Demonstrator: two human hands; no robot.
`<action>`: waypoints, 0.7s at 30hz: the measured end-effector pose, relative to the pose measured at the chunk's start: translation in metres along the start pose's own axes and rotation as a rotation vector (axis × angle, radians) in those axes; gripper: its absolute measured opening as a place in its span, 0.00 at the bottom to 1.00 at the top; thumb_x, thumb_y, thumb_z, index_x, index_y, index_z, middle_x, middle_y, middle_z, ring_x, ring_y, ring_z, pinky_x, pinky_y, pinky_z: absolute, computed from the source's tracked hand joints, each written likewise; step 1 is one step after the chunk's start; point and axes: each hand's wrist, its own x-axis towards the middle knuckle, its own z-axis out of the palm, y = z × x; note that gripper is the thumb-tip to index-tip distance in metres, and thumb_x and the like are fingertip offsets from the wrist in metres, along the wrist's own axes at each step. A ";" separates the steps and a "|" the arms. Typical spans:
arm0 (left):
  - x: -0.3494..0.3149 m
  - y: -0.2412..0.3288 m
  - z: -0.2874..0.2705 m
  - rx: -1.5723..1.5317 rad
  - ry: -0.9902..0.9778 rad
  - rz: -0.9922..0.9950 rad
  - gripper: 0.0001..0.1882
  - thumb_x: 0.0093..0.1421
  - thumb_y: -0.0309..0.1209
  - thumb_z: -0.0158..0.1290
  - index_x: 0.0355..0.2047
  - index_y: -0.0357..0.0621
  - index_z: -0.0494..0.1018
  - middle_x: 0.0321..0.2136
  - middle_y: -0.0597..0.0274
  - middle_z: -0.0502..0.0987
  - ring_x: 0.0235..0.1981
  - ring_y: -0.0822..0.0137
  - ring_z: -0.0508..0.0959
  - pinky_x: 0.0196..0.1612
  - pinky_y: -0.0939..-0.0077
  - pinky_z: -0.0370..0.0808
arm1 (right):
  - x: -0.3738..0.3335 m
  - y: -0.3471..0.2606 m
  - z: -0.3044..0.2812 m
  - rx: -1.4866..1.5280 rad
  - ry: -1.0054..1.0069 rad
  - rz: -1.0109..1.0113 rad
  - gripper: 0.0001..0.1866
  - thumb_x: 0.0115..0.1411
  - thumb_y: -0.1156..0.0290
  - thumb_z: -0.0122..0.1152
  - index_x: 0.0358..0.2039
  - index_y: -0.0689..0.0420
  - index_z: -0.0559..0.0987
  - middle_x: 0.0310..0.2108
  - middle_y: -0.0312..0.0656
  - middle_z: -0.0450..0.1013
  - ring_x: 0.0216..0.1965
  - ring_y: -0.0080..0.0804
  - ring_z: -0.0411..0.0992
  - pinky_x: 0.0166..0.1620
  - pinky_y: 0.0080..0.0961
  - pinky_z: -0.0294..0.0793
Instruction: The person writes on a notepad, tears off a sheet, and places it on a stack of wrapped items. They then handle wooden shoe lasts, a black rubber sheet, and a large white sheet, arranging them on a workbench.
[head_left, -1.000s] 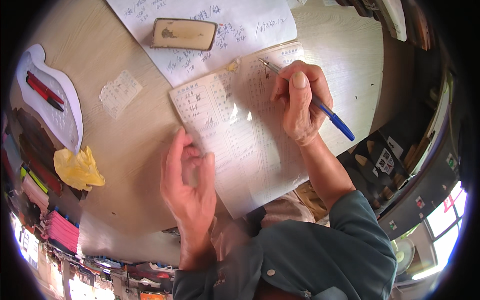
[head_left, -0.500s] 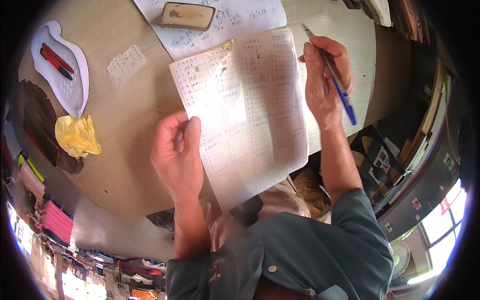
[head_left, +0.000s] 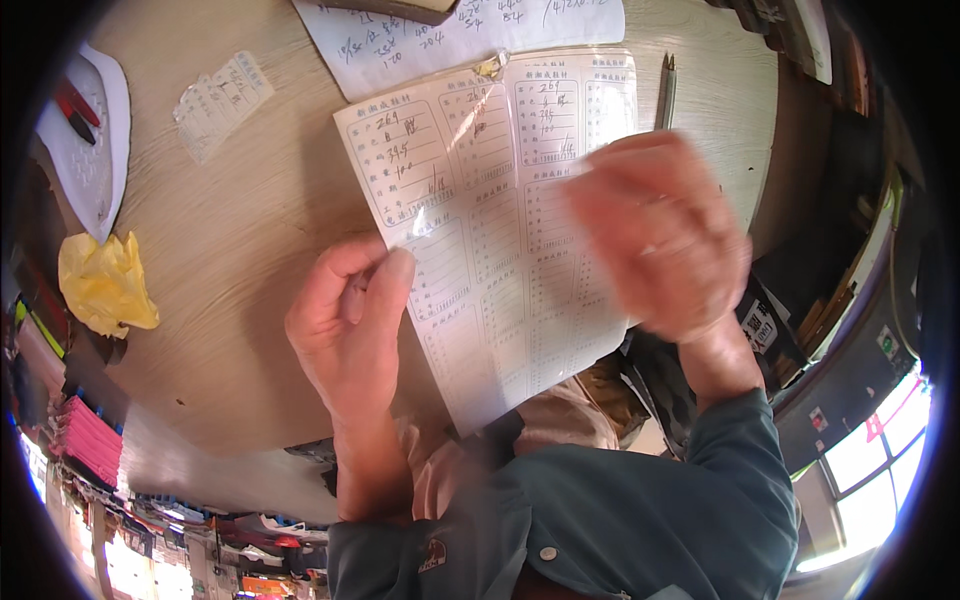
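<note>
My left hand (head_left: pixel 350 335) grips the left edge of a sheet of printed labels (head_left: pixel 480 290) between its thumb and curled fingers. Several boxes along the sheet's top carry handwriting; the lower ones look unfilled. Over the sheet's right side hovers my right hand (head_left: pixel 665 235), smeared by motion, so its fingers cannot be made out. A pen (head_left: pixel 667 90) lies beside the sheet's upper right edge, tip pointing away from me; its rear part is hidden behind the right hand.
Beyond the sheet lies a handwritten page (head_left: pixel 400 50) with a rectangular block (head_left: pixel 410 8) on it. To the left are a torn label piece (head_left: pixel 222 105), a white tray (head_left: pixel 105 160) holding red and black pens (head_left: pixel 75 110), and crumpled yellow paper (head_left: pixel 105 285).
The pen has left my right hand's grip and lies beside the sheet. That hand has moved left over the labels. My left hand stays at the sheet's edge; the whole view has shifted.
</note>
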 end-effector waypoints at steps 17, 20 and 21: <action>0.012 -0.009 -0.003 0.490 -0.113 0.429 0.07 0.63 0.15 0.58 0.40 0.35 0.78 0.32 0.53 0.80 0.30 0.61 0.79 0.36 0.75 0.76 | 0.042 -0.003 0.057 0.077 -0.146 -0.221 0.23 0.34 0.77 0.80 0.36 0.65 0.85 0.33 0.41 0.76 0.28 0.37 0.74 0.27 0.30 0.76; 0.018 -0.013 -0.002 0.517 -0.122 0.521 0.06 0.62 0.16 0.59 0.39 0.35 0.77 0.31 0.53 0.79 0.29 0.58 0.78 0.34 0.73 0.75 | 0.048 0.000 0.054 0.082 -0.188 -0.242 0.21 0.34 0.77 0.78 0.34 0.64 0.84 0.32 0.40 0.75 0.28 0.37 0.74 0.26 0.29 0.76; 0.021 -0.014 -0.001 0.508 -0.129 0.547 0.06 0.62 0.16 0.60 0.38 0.36 0.76 0.30 0.53 0.79 0.28 0.58 0.78 0.33 0.72 0.75 | 0.049 0.002 0.053 0.090 -0.199 -0.246 0.21 0.34 0.78 0.77 0.33 0.63 0.84 0.32 0.40 0.75 0.27 0.37 0.73 0.26 0.29 0.75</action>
